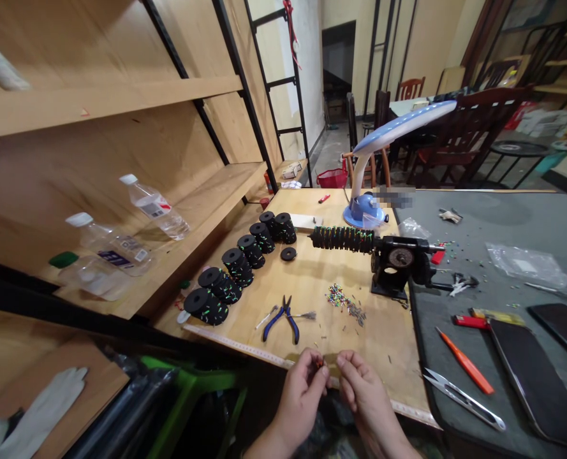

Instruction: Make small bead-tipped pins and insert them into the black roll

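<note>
Close together at the table's front edge, both my hands are pinched. My left hand point(307, 382) has its thumb and fingers closed round a small dark and orange item point(319, 363), mostly hidden. The fingertips of my right hand point(360, 379) are pressed together just beside it; what they hold is too fine to make out. Beyond them lie open blue-handled pliers point(283, 319), a pile of small coloured beads point(337, 296) and small metal pieces point(358, 315). A black hand-crank winder point(394, 261) carries a row of black spools point(343, 239) wound with coloured line.
Several stacks of black spools point(238, 264) line the table's left side. A blue desk lamp point(362, 207) stands at the back. On the grey mat to the right lie thread snips point(465, 398), an orange pen-like tool point(465, 362) and a phone point(534, 376). Plastic bottles point(156, 207) occupy the left shelf.
</note>
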A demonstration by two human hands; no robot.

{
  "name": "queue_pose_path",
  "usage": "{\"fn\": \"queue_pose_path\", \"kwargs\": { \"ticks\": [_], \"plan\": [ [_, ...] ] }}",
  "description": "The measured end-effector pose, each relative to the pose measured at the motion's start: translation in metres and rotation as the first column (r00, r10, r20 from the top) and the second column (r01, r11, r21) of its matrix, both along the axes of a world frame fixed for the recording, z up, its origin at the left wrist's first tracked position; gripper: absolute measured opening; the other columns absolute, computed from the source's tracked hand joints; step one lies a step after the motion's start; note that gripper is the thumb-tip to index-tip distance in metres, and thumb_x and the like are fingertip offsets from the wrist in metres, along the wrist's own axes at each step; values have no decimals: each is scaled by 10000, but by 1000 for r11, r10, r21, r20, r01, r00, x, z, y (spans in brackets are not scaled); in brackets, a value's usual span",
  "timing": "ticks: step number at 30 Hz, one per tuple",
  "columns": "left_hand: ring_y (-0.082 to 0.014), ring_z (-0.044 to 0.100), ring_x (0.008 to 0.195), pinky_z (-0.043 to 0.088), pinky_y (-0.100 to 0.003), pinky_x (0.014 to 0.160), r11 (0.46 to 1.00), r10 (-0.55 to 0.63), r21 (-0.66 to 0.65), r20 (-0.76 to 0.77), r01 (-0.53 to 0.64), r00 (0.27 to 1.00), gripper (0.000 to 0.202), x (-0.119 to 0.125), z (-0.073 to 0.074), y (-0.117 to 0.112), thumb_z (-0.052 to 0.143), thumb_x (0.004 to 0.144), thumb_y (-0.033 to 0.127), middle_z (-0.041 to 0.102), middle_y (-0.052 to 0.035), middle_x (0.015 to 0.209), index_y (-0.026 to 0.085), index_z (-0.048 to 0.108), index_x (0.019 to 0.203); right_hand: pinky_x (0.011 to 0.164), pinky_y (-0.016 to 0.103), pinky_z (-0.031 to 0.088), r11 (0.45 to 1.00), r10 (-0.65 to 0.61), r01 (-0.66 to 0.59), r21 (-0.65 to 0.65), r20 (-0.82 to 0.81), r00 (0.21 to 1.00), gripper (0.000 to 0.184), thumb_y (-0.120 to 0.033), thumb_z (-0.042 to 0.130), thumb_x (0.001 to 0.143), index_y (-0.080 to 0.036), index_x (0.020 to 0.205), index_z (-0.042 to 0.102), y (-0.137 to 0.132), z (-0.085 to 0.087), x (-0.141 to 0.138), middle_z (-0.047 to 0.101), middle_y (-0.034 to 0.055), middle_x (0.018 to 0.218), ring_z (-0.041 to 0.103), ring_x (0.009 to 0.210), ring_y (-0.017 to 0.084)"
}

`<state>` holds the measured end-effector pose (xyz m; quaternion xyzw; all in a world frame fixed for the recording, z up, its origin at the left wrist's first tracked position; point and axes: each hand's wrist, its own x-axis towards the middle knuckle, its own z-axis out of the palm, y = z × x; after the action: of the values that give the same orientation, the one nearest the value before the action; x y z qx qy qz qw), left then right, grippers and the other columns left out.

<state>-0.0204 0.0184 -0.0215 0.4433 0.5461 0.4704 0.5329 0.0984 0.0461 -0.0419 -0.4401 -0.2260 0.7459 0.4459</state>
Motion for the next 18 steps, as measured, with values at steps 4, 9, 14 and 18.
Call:
{"fn": "queue_pose_path", "kwargs": {
  "ticks": [4,9,14,18],
  "plan": [
    [-125,508,596,415,-237,579,1000,-13,-22,54,14,998,233,-1,0,0,575,854,400,525,29,656,187,492,809,330,166,91,1000,0,0,10,-26,1000,509,-605,781,580,-188,719,524,0,-4,0,313,-157,275,162,260,9],
    [-117,510,607,418,-233,588,999,-36,-35,127,41,991,239,-1,1,0,590,847,397,527,27,664,178,501,809,338,168,99,999,-7,8,33,-21,1000,490,-597,768,611,-190,733,524,0,-5,1,304,-159,295,161,280,13],
    [-115,516,702,429,-219,642,998,-53,-20,203,58,978,337,-2,5,-1,769,691,294,528,23,772,175,521,887,372,177,96,998,0,1,57,-5,1000,483,-596,750,638,-186,742,516,-2,-5,2,306,-160,319,149,321,18],
    [-96,492,602,404,-210,570,995,-51,-76,181,66,982,262,-2,3,1,719,742,326,521,37,675,156,542,832,381,184,102,996,11,-12,84,8,1000,473,-601,723,670,-186,752,513,-4,-9,2,309,-161,330,149,325,20]
  ]
}}
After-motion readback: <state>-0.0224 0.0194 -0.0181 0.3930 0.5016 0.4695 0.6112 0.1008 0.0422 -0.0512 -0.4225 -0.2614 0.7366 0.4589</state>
